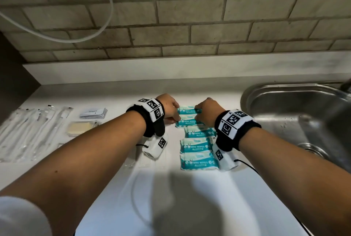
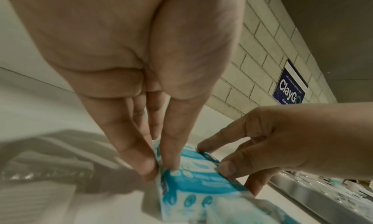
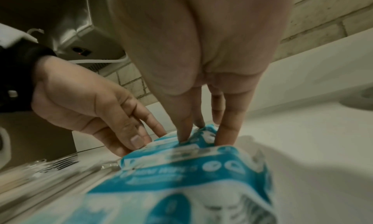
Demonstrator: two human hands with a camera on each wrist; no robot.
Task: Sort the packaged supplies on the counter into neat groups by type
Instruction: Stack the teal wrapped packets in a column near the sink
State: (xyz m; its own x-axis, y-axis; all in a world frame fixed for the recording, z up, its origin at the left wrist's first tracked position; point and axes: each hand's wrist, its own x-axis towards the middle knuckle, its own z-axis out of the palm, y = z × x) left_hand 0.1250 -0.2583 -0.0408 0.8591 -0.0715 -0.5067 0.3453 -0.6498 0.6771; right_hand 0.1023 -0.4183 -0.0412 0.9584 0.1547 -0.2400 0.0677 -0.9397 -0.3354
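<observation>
both hands (image 1: 171, 105) pinch glossy teal wipes pack (image 1: 188, 110) ends.

Stainless steel sink (image 1: 296, 114) cut off at the right edge, long clear plastic sleeves (image 1: 28, 131) at far left blurred, contents unreadable, teal-and-white wipes pack (image 3: 181, 179) smeared near the right wrist.

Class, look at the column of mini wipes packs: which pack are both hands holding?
The farthest pack, at the column's wall end. The left hand and right hand pinch its two ends; the four nearer packs lie untouched.
</observation>
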